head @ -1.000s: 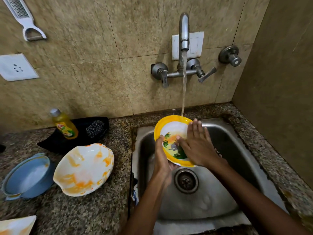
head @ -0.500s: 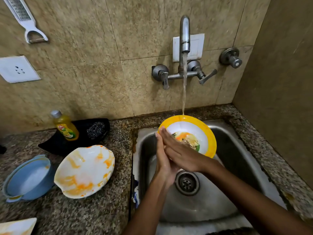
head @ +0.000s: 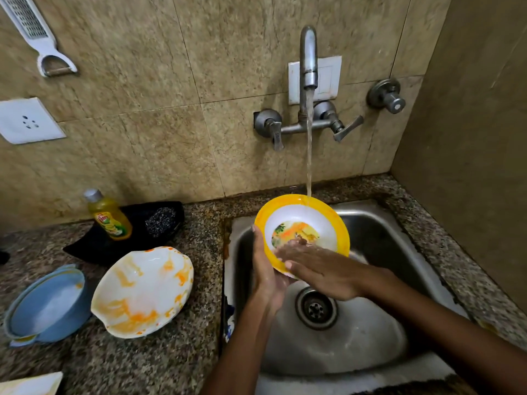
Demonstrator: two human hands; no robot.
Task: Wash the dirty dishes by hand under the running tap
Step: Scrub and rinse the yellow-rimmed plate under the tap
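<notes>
Now, in the head view, we hold the yellow-rimmed bowl (head: 302, 220) above the sink (head: 379, 223), at its far left side, just under the tap (head: 308, 58). The water stream (head: 309, 155) falls on the far rim of the bowl. Our left hand (head: 265, 269) grasps the bowl at its left near edge, with the fingers curled behind it. Our right hand (head: 319, 266) is not clenched: its fingers lie rather straight across the near rim and reach into the bowl, rubbing the painted bottom, though the fingertips are blurred.

The bowl is round, so it has no real long axis. It is tilted, and its open face points toward us and a little up; the stream meets it at the far edge, opposite to the left hand's hold. We judge that the next move is to turn the bowl in the left hand, which is the nearer one to its rim, so the water reaches the bottom.

On the counter at the left, well apart, the stained white plate (head: 142, 289) and the blue bowl (head: 45, 303) are not yet washed.
</notes>
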